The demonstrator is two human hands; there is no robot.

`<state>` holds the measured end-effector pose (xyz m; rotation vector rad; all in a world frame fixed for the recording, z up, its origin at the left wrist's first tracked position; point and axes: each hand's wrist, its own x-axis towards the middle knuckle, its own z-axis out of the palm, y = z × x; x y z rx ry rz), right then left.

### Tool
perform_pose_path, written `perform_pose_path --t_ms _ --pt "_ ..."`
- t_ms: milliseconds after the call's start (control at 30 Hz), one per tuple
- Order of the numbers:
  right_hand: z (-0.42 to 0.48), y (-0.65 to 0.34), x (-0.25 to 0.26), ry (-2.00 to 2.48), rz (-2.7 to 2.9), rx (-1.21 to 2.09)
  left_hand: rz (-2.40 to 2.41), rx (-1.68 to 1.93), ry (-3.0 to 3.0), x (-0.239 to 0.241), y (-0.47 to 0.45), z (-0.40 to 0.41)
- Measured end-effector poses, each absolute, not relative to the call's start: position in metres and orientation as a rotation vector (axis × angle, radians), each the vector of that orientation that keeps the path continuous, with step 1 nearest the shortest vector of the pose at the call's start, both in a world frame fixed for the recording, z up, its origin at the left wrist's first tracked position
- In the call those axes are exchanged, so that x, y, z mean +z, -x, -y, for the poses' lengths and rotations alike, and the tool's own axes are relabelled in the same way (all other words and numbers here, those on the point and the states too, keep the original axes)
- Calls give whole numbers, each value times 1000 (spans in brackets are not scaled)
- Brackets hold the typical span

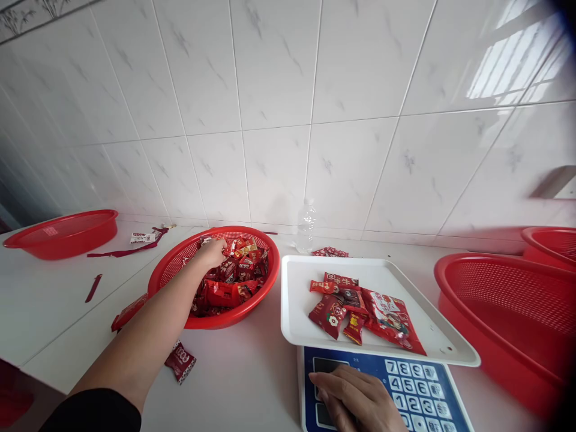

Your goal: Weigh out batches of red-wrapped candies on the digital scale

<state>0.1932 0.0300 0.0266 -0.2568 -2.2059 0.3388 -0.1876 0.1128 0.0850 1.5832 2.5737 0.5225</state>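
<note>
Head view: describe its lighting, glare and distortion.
Head view: soft daylight, window glare on the wall tiles at upper right; faint shadows under the red basket and the scale tray; tile seams bow from the wide lens; the frame's right corners go dark; the left hand in the basket and the right hand on the scale keypad are evenly lit.

Basket (225, 321) — red plastic, fine mesh pattern. Sweet wrappers (234, 276) inside it red, some with gold or white print. Scale tray (405, 282) white; packets (360, 309) on it red with white markings. Keypad panel (373, 372) blue — keys (416, 390) white, dark digits. Wall tiles (279, 90) white, faint grey veining. Sleeve (99, 411) black.
</note>
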Motion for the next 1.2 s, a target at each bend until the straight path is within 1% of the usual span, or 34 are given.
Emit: perform_pose_path --t_ms 100,200,267,300,367,467,533,600,733,867,933,1067,1133,1200 --pt "-27 -195 30 299 2206 384 -2628 660 -1694 103 176 -113" --pt "-26 -196 32 342 2229 424 -2602 878 -1834 127 146 -105" --pt "-26 -196 31 358 2239 418 -2431 1241 -2011 136 113 -88" --pt "-26 -195 31 354 2236 409 -2323 1392 -2048 136 94 -77" --pt "-26 -195 29 333 2211 387 -2115 1583 -2040 124 55 -50" --pt "-24 -194 27 319 2178 359 -1791 1772 -2177 85 11 -18" --pt "-23 -195 30 328 2156 352 -1631 1811 -2308 54 -2 -6" --pt "-23 -197 35 357 2113 342 -1585 1859 -2345 30 -2 -2" --pt "-37 -211 52 588 2073 265 -1672 1823 -2117 6 12 -9" --pt "-68 -229 67 946 2257 155 -1629 1773 -1828 2 17 -18" --pt "-84 -234 74 1091 2420 225 -1592 1759 -1744 4 16 -19" --pt "-108 -237 85 1308 2683 560 -1554 1774 -1698 10 13 -14" --pt "-114 -236 87 1318 2724 593 -1532 1774 -1717 14 10 -11" --pt "-118 -235 87 1295 2712 524 -1522 1770 -1739 17 8 -9"
